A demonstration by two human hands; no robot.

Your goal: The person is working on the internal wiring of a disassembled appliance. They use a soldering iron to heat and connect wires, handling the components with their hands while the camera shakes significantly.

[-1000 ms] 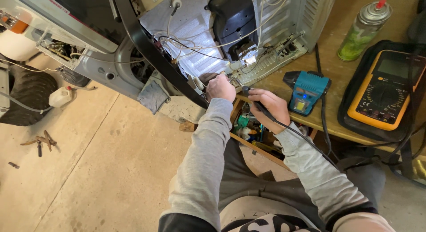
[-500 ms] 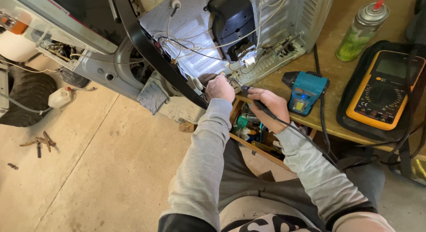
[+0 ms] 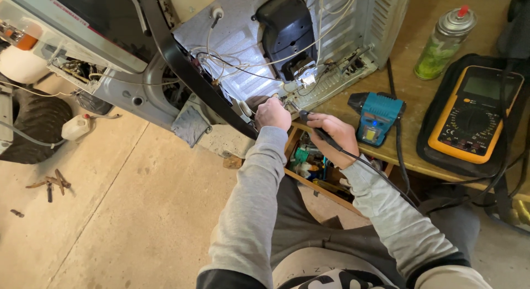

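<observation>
From the head view, looking down: my left hand (image 3: 273, 113) is closed in a fist at the lower edge of the opened appliance (image 3: 309, 40), pinching something small at the wiring there; what exactly sits between the fingers I cannot tell, my knuckles cover it. My right hand (image 3: 334, 138) is clamped around a dark pen-shaped tool (image 3: 316, 129) with a black cord running back over my sleeve, its tip aimed at the same spot, just beside my left hand, close to the small metal connector (image 3: 307, 79) and the white wires (image 3: 259, 65) that cross the bare back panel.

As I judge it, the opening-up is done: the casing is off, the black housing (image 3: 284, 29) and the loose wiring lie exposed. The work at the joint is in hand, not finished; the tip has yet to sit clearly on the contact, and nothing is closed up.

On the table (image 3: 419, 95) the teal station (image 3: 375, 116) stands just beside my right hand, with the orange and black meter (image 3: 475, 120) in its case farther right and a green spray can (image 3: 441, 43) behind. Below the table edge an open drawer of small parts (image 3: 309, 162) shows between my arms.
</observation>
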